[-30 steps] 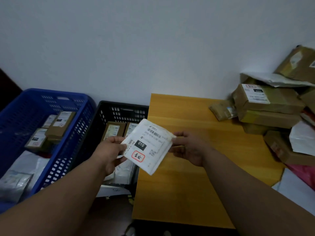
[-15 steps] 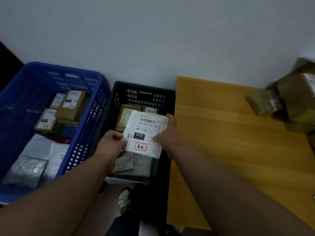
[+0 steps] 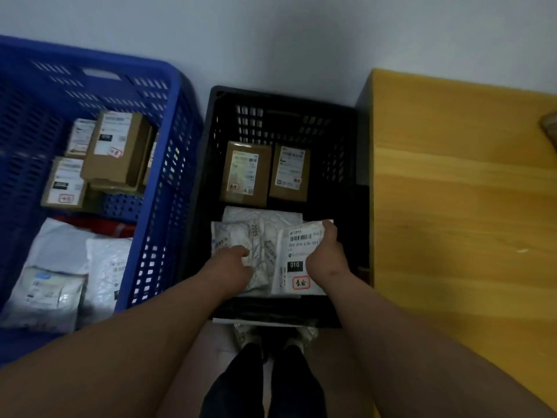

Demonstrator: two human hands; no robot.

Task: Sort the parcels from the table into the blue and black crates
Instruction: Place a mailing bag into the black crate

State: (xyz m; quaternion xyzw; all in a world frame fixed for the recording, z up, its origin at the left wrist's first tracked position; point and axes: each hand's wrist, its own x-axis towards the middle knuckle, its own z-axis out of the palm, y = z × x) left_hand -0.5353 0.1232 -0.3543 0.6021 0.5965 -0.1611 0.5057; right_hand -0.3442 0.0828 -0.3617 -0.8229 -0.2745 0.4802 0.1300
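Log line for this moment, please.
white parcel: in black crate | right hand: grips it | left hand: on neighbouring bag

The bench (image 3: pixel 452 206) stands at the right against the pale wall; its top is yellow-orange wood with the grain running across, and its left side face is dark. One brown parcel (image 3: pixel 550 128) lies on it at the far right, cut off by the frame edge. The floor (image 3: pixel 220 345) carries the black crate (image 3: pixel 208 182), set just beside the bench's left side, and the blue crate (image 3: pixel 168 164), which stands directly left of the black one.
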